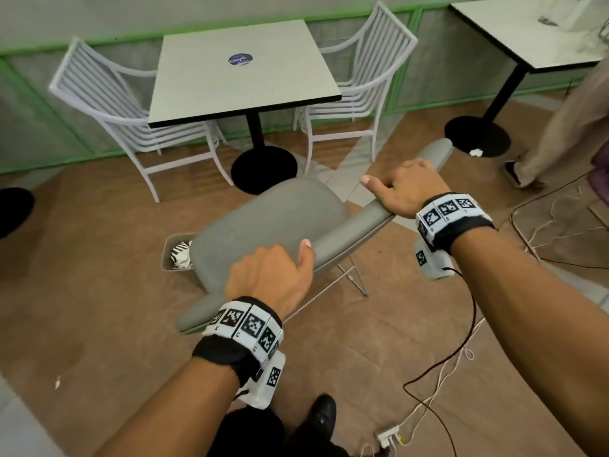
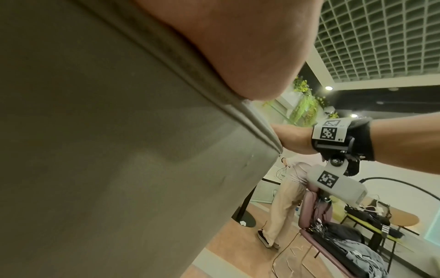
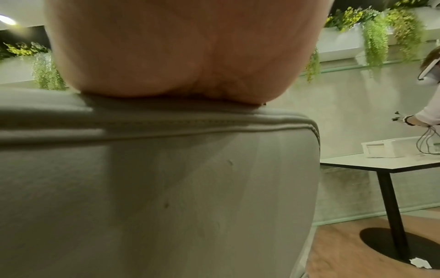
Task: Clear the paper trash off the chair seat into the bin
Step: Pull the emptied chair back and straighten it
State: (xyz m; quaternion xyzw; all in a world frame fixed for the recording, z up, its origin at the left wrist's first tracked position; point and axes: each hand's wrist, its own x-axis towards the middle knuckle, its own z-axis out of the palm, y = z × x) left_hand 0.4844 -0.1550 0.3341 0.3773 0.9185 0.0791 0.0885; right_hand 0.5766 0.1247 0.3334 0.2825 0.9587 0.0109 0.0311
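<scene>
I see crumpled paper trash (image 1: 180, 255) inside the bin (image 1: 168, 245), on the floor just beside the grey chair (image 1: 270, 222). My left grip (image 1: 270, 275) curls over the chair's backrest top edge; my right grip (image 1: 405, 189) clasps the same edge. A café desk (image 1: 244, 74) stands beyond the chair.

The brown floor (image 1: 99, 291) carries a grey padded chair (image 1: 270, 219) on thin metal legs, and a small beige bin (image 1: 168, 250) stands on the floor touching the chair's left edge, with crumpled striped paper (image 1: 180, 253) inside it. Beyond the chair, a square white table (image 1: 240, 74) on a round black base stands between two white slatted metal chairs (image 1: 99, 94). Near the chair's right side, loose cables (image 1: 438, 367) and a white power strip (image 1: 389, 435) lie on the floor, and farther right a scrap of white paper (image 1: 475, 152) rests on a second table's black base (image 1: 474, 135).
</scene>
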